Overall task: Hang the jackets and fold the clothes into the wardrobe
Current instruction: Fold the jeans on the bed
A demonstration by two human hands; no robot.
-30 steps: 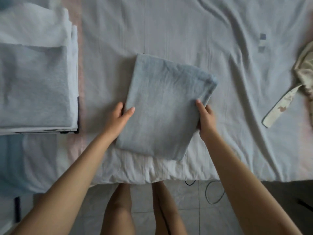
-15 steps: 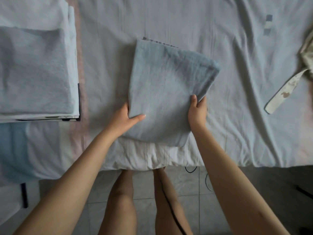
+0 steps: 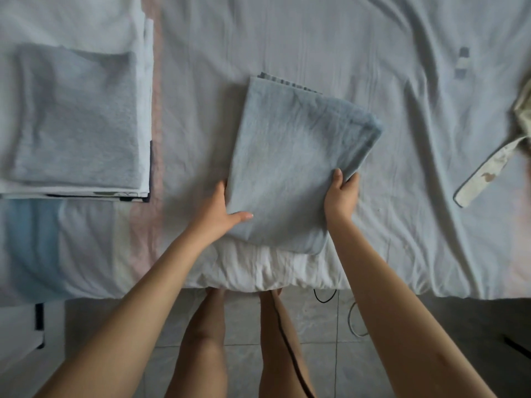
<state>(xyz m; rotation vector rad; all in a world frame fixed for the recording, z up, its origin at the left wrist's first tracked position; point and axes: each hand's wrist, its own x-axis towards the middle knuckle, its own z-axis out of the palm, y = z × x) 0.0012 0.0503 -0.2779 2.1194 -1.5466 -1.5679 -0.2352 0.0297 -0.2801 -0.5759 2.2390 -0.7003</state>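
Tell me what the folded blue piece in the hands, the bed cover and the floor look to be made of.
Folded blue piece: soft matte cloth with a faint nap, perhaps terry or brushed cotton; it bends where the left hand and right hand grip it.
Bed cover: thin woven fabric, matte, with sharp creases.
Floor: hard tiles, stone or ceramic by the grout lines and mottling.

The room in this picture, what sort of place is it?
Most likely a bedroom at home. A bed with a rumpled pale sheet fills the view, a stack of folded laundry lies on it, and both hands hold a folded blue cloth above a tiled floor.
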